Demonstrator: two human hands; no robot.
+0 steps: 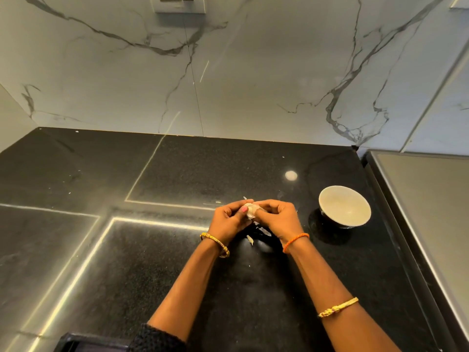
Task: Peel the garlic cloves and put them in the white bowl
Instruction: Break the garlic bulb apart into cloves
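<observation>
A black speckled countertop (pixel 177 179) lies under a white wall (pixel 253 72) veined in grey, the bowl (pixel 344 206) at three o'clock is white inside and dark outside, and gold bangles (pixel 215 244) and an orange braided wristband (pixel 295 242) ring the wrists around the whitish garlic (pixel 250 211).

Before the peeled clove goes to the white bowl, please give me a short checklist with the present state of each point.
1. Garlic held by both hands: ok, left hand and right hand pinch it.
2. Skin fully off: cannot tell.
3. White bowl upright, open: ok.
4. Bowl within right hand's reach: ok, likely.
5. Way to bowl free: ok.
6. Peel scraps outside bowl: ok, on counter.
</observation>
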